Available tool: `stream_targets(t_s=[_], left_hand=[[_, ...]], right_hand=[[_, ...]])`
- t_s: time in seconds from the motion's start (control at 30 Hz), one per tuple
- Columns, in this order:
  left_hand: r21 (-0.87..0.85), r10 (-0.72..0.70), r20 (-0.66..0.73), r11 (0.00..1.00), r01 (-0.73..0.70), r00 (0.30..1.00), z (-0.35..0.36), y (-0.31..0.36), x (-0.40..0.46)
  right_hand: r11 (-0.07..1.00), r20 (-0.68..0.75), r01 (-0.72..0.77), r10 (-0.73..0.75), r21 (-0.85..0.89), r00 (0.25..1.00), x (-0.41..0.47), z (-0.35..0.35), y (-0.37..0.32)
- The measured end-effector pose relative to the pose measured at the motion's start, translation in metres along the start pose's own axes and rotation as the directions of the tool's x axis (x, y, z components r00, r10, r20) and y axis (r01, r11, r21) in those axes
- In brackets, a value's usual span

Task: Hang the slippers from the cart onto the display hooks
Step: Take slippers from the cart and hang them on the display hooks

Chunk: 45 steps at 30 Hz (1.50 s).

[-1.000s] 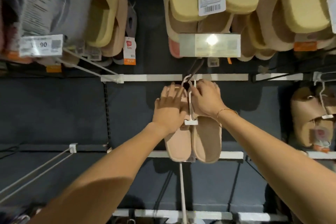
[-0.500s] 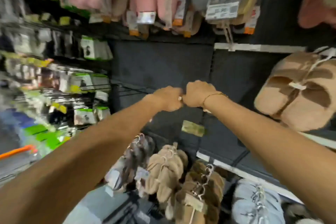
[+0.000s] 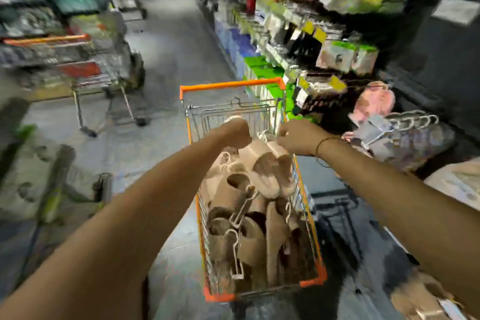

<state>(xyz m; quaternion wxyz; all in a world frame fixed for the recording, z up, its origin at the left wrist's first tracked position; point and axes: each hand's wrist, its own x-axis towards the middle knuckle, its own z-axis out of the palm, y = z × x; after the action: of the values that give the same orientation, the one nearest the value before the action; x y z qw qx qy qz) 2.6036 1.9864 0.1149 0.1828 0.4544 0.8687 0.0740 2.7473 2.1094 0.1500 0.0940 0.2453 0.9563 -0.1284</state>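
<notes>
While both arms reach out over the cart, the view is motion-blurred, so fine detail is lost

Right hand (image 3: 298,136): fingers curled, pinching the white hanger (image 3: 263,135) of a beige slipper pair (image 3: 270,169) at its top
Left hand (image 3: 237,132): curled into a fist just left of the right hand's fingers; whether it holds anything cannot be told
Held pair: hangs directly below the right fingers, tilted, its toes resting among the heap beneath
Slippers in cart (image 3: 249,231): beige and brown pairs on white hangers, heaped under and nearer than both hands, filling the basket
Cart (image 3: 231,83): wire basket with orange rim, its far end beyond the fingertips, its near end toward the person
Bracelet (image 3: 323,143): thin band on the right wrist, just behind the right hand
Display hooks (image 3: 413,118): white hooks to the right of the right hand, patterned slippers hanging from them
Shelving (image 3: 337,21): packaged goods, right of and beyond the hands
Second cart (image 3: 85,60): well to the left of the left hand, across the aisle
</notes>
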Motion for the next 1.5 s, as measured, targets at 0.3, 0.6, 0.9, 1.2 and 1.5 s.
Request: stream_targets(t_s=[0.3, 0.6, 0.9, 1.2, 1.5], left_hand=[[-0.196, -0.215, -0.032, 0.959, 0.205, 0.976, 0.125, -0.106, 0.078], [-0.032, -0.050, -0.127, 0.998, 0.046, 0.991, 0.135, -0.084, 0.223], [-0.514, -0.131, -0.160, 0.857, 0.031, 0.978, 0.166, -0.092, 0.261], [-0.209, 0.409, -0.337, 0.845, -0.491, 0.848, 0.054, -0.006, 0.157], [-0.033, 0.822, -0.390, 0.438, -0.899, 0.415, -0.127, 0.217, 0.054]], right_hand=[[0.954, 0.129, -0.151, 0.121, 0.260, 0.984, 0.103, 0.128, -0.004], [0.803, -0.143, -0.052, 0.169, 0.593, 0.975, 0.145, 0.207, 0.019], [0.748, -0.268, 0.036, 0.192, 0.663, 0.944, 0.152, 0.218, 0.042], [0.881, -0.459, 0.072, 0.173, 0.468, 0.872, 0.118, 0.090, 0.072], [0.938, -0.778, -0.005, 0.291, 0.347, 0.556, -0.064, -0.087, 0.139]])
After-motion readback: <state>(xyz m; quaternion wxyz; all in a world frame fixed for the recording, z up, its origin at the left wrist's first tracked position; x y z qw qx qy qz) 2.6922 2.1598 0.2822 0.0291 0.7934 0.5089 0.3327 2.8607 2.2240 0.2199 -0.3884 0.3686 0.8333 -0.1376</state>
